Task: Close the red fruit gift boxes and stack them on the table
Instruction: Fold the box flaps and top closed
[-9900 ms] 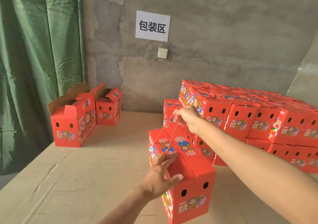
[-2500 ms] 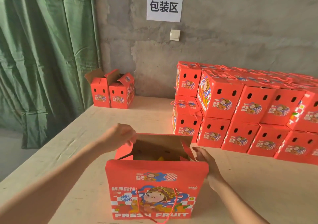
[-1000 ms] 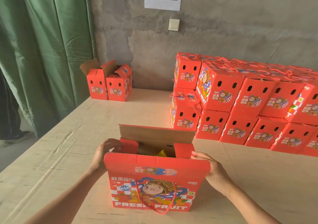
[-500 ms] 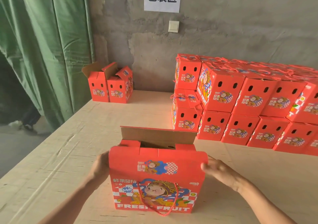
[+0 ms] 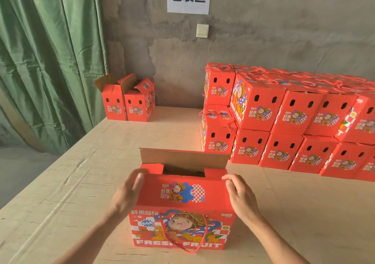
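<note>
The red fruit gift box [image 5: 182,219] stands on the tabletop [image 5: 71,182], back flap [image 5: 184,156] upright. The left hand [image 5: 126,194] presses flat against its front flap [image 5: 158,190]; the right hand [image 5: 241,196] curls round that flap's right corner.
</note>
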`<state>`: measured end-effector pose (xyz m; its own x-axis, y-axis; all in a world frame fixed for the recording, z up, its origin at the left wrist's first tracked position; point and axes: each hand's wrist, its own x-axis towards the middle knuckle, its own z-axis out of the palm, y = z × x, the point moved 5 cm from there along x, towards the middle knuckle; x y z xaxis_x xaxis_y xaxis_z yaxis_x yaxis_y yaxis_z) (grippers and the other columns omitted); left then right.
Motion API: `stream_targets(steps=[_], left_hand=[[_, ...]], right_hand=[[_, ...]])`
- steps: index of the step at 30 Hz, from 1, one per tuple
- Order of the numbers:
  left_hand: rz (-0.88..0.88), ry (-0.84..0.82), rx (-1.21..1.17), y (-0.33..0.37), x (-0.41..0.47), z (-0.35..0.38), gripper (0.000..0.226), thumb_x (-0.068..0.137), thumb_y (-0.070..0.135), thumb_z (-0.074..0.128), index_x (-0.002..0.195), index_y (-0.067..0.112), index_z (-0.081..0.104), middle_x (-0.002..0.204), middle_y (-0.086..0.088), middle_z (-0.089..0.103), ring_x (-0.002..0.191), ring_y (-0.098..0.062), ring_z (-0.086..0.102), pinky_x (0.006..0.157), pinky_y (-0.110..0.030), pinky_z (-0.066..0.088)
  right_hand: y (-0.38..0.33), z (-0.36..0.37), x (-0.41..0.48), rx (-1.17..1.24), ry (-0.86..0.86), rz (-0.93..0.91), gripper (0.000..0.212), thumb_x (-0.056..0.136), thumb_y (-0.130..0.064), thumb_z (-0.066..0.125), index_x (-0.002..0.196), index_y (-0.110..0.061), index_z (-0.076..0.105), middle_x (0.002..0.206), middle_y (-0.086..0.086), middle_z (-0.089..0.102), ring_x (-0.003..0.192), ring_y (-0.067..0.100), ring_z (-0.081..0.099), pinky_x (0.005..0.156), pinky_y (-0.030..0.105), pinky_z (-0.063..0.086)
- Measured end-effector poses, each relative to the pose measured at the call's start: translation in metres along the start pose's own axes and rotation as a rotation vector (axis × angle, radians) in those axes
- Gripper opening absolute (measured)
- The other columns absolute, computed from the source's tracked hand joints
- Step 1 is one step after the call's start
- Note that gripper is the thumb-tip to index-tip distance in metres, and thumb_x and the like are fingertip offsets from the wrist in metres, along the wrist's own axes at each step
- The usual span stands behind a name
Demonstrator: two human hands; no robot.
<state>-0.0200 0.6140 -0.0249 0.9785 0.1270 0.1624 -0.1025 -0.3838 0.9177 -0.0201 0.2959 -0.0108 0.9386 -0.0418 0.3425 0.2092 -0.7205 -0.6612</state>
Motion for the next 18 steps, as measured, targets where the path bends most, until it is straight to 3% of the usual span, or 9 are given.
stream_targets(steps=[2,5,7,10,14,18], left_hand=[[0.069,0.139,0.151,0.002,-0.006,0.009,0.017,0.100,0.025,0.041,0.105,0.031,0.056,0.092,0.002,0.065,0.072,-0.017,0.061,0.058,-0.026,0.046],[0.126,0.281,0.220,0.004,-0.009,0.006,0.021,0.100,0.020,0.042,0.104,0.024,0.062,0.087,0.009,0.063,0.070,0.001,0.054,0.056,-0.019,0.040],[0.112,0.281,0.228,0.003,-0.008,0.005,0.023,0.101,0.022,0.041,0.108,0.019,0.063,0.085,0.008,0.061,0.070,0.000,0.055,0.055,-0.021,0.040],[0.107,0.279,0.267,0.004,-0.006,0.005,0.021,0.099,0.017,0.045,0.109,0.011,0.063,0.093,0.008,0.057,0.076,-0.010,0.053,0.063,-0.025,0.036],[0.023,0.218,0.239,0.002,0.007,-0.003,0.011,0.091,0.014,0.059,0.093,0.011,0.069,0.098,0.006,0.060,0.077,-0.008,0.054,0.062,-0.018,0.039],[-0.135,0.221,0.086,-0.008,0.016,-0.010,0.020,0.090,0.017,0.061,0.105,0.009,0.072,0.109,-0.002,0.066,0.097,-0.024,0.063,0.083,-0.033,0.052]], right_hand=[[0.001,0.002,-0.001,-0.012,0.036,0.007,0.020,0.099,-0.015,0.043,0.102,-0.013,0.062,0.101,-0.008,0.059,0.087,0.006,0.055,0.069,0.016,0.040],[0.004,0.003,-0.001,0.025,0.059,0.053,0.021,0.099,-0.015,0.045,0.098,-0.008,0.064,0.096,-0.006,0.059,0.086,0.009,0.055,0.072,0.024,0.041],[0.006,0.000,0.003,0.079,0.069,0.103,0.022,0.098,-0.014,0.047,0.087,-0.009,0.066,0.088,-0.002,0.060,0.079,0.014,0.057,0.070,0.028,0.041],[0.006,-0.002,0.009,0.076,0.074,0.101,0.028,0.095,-0.012,0.054,0.068,-0.017,0.061,0.074,-0.004,0.053,0.065,0.011,0.051,0.063,0.027,0.035],[0.007,-0.001,0.010,0.017,0.113,0.080,0.018,0.092,-0.013,0.059,0.089,-0.001,0.072,0.092,0.002,0.064,0.080,0.014,0.060,0.067,0.024,0.043],[0.005,-0.002,0.007,0.025,0.175,0.076,0.013,0.089,-0.011,0.062,0.088,-0.001,0.070,0.096,0.005,0.068,0.080,0.014,0.061,0.069,0.023,0.046]])
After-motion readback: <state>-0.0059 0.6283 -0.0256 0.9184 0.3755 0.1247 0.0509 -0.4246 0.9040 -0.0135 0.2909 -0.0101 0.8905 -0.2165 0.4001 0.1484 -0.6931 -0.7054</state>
